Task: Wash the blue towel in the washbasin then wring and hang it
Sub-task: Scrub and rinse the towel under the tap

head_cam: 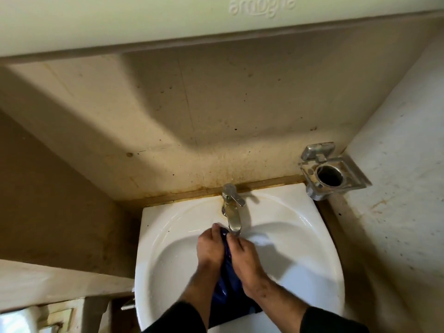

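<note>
The dark blue towel (227,288) is bunched between both my hands over the white washbasin (168,231). My left hand (210,248) grips its left side and my right hand (245,260) grips its right side, fingers closed on the cloth. The towel's top end sits just under the spout of the metal tap (231,212). Its lower part hangs down between my forearms toward the basin's front rim. Much of the towel is hidden by my hands.
A metal wall holder with a round hole (329,175) is fixed at the basin's right rear corner. Stained beige walls close in at the back and on the left, a pale wall on the right. A white cabinet (168,18) overhangs above.
</note>
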